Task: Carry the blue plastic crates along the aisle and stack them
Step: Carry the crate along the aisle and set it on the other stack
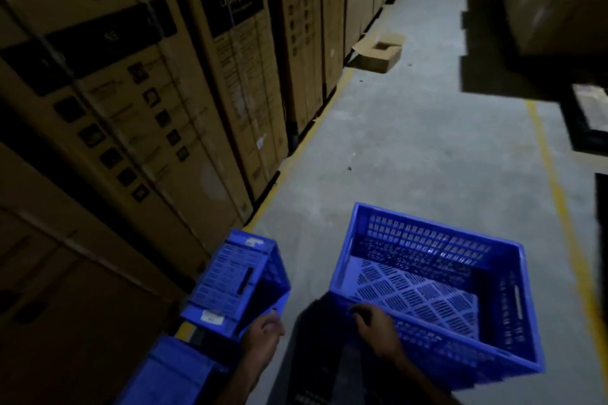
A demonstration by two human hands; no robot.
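Head view. Right hand (375,327), fingers curled over the near rim of the upright blue crate (427,240), which extends ahead of it above the aisle floor (411,141). Left hand (263,334) grips the edge of the second crate (230,273), tipped sideways just beyond it, beside stacked cartons (131,92).

Grey concrete aisle floor (411,148) bears an open cardboard box (378,54)

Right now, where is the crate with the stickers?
In the head view, the sticker crate is low on the left, tipped on its side and held by the left hand, between the cartons and the open crate.
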